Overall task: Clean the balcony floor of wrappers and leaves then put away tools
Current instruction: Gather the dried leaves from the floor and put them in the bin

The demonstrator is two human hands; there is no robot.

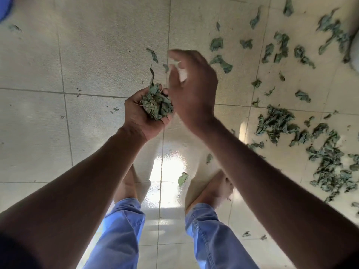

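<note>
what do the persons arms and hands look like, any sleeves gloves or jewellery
Both forearms are bare up to the frame edge, with no sleeve cuffs in view. The left hand and right hand wear no gloves; no rings, watch or bracelet show. The right hand is motion-blurred.

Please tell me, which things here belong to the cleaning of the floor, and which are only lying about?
Belong to the job:
- bunch of leaves, gripped in the left hand
- right hand, blurred above the bunch
- scattered leaves on the tiled floor

Only lying about:
- blue thing at the top left corner, mostly cut off
</note>
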